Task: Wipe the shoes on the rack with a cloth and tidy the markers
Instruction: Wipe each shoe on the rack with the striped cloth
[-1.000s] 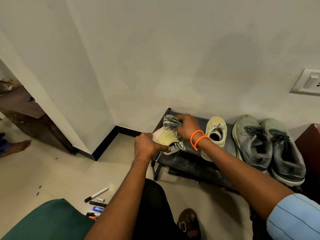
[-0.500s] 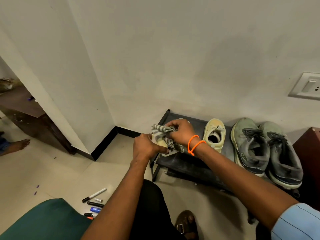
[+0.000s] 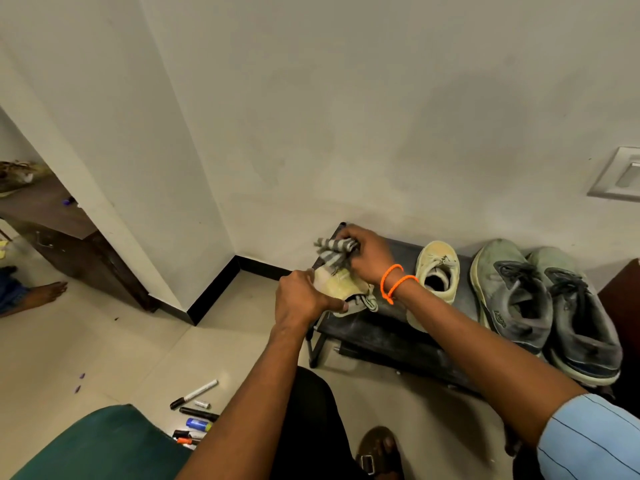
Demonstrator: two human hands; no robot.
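Observation:
My left hand grips the heel end of a pale yellow shoe, tilted over the left end of the black rack. My right hand clutches a grey striped cloth and presses it on the shoe's toe. The matching yellow shoe stands on the rack to the right. Beyond it sits a pair of grey-green sneakers. Several markers lie scattered on the floor at lower left.
A green cushioned seat fills the lower left corner beside the markers. The wall rises right behind the rack, with a switch plate at right. A dark wooden cabinet and another person's bare foot are at far left. My sandalled foot is below.
My right hand has moved the cloth back up from the shoe's side to its toe end. My left hand keeps the same grip on the shoe.

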